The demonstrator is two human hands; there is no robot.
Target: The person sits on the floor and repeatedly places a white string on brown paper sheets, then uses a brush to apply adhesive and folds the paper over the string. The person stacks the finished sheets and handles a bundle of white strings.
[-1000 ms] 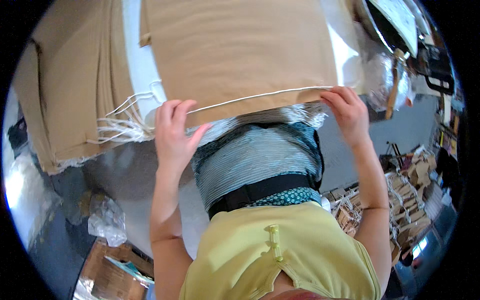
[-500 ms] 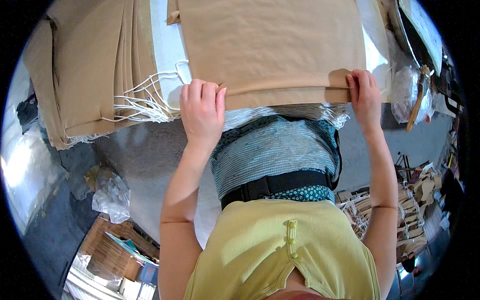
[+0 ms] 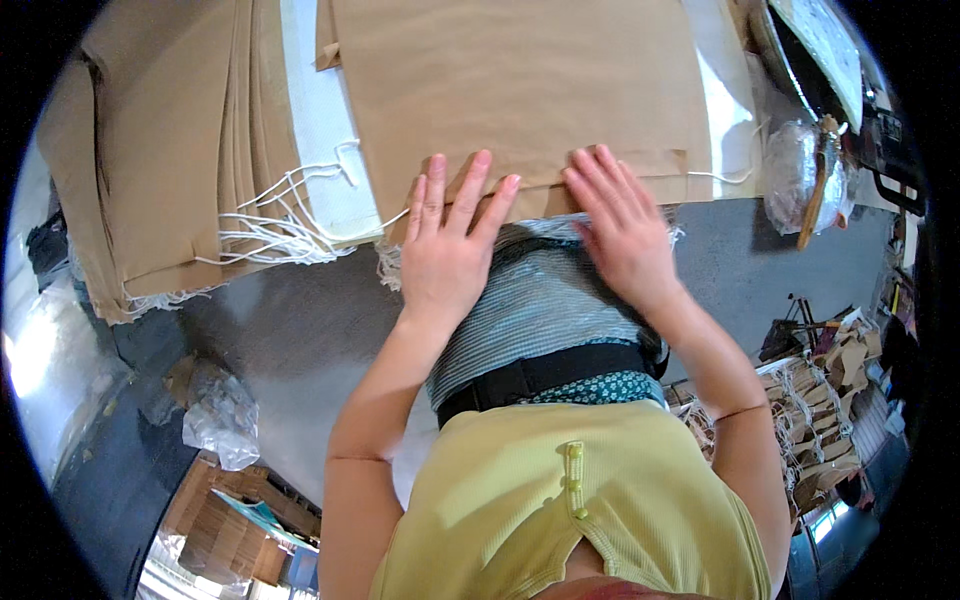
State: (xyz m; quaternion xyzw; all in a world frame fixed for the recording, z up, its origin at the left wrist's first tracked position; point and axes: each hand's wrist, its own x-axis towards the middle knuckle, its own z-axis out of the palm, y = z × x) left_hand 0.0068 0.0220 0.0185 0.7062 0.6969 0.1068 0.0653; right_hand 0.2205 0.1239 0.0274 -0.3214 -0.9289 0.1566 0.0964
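Observation:
A large brown paper piece, perhaps a flat bag, lies on the work surface before me. Along its near edge runs a folded-over strip. My left hand rests flat on that strip with its fingers spread. Further right, my right hand also lies stretched out on the fold, slightly blurred and angled to the left. Neither hand grips anything. A white cord end sticks out at the fold's right end, and another strand shows beside my left hand.
Stacked brown paper pieces with loose white cords lie at the left. Clear plastic and a wooden-handled tool are at the right edge. Bundled brown pieces with cords and a brown cardboard stack stand lower down.
Both hands have let go of the edge they were pinching. They moved inward, closer together, and now lie with fingers extended on the fold, which looks flatter.

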